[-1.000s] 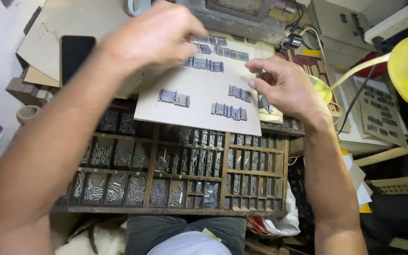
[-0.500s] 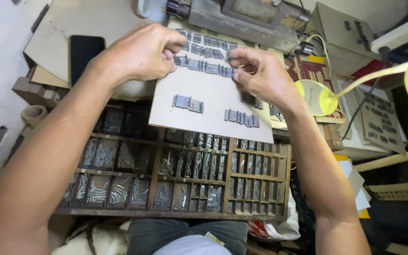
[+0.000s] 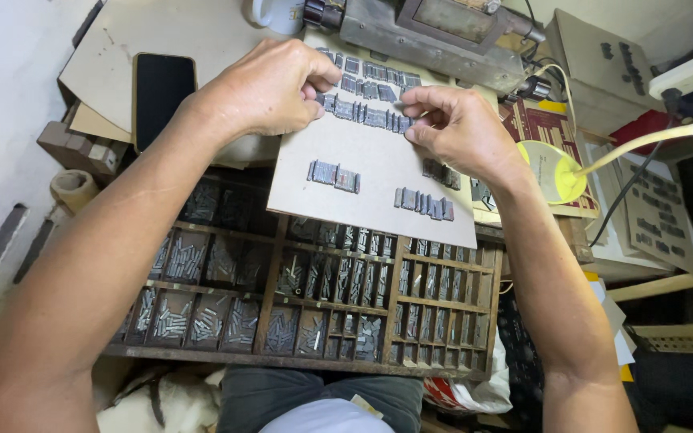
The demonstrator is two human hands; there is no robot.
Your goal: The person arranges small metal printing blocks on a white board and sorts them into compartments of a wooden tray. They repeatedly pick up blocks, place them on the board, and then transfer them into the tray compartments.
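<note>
- The left hand (image 3: 270, 92) has thumb and forefinger pressed together on the left end of a row of small grey metal type blocks (image 3: 362, 116), pinching that end so the pieces sit tight against one another.
- The right hand (image 3: 459, 128) meets it from the other side: its fingers curl in and pinch the right end of the same row, so the line is squeezed between both hands, likely to keep it straight.
- That row lies near the far edge of the flat grey cardboard sheet (image 3: 378, 192), which serves as a work surface propped over the wooden compartment tray (image 3: 322, 297).
- On the cardboard sheet, nearer the person, lie two shorter groups of type (image 3: 334, 175), loose and untouched; another row sits beyond the hands at the sheet's far edge.
- The tray below the cardboard sheet holds sorted metal type in many small cells, within easy reach.
- Left of the cardboard sheet lies a black phone (image 3: 162, 92); right of it stands a yellow lamp base (image 3: 559, 172); beyond it sits a grey metal machine (image 3: 443, 32).
- Compared with half a second ago, both hands have closed in a little on the row, and the view has shifted slightly; a second ago the hands were apart, the left raised well above the sheet.
</note>
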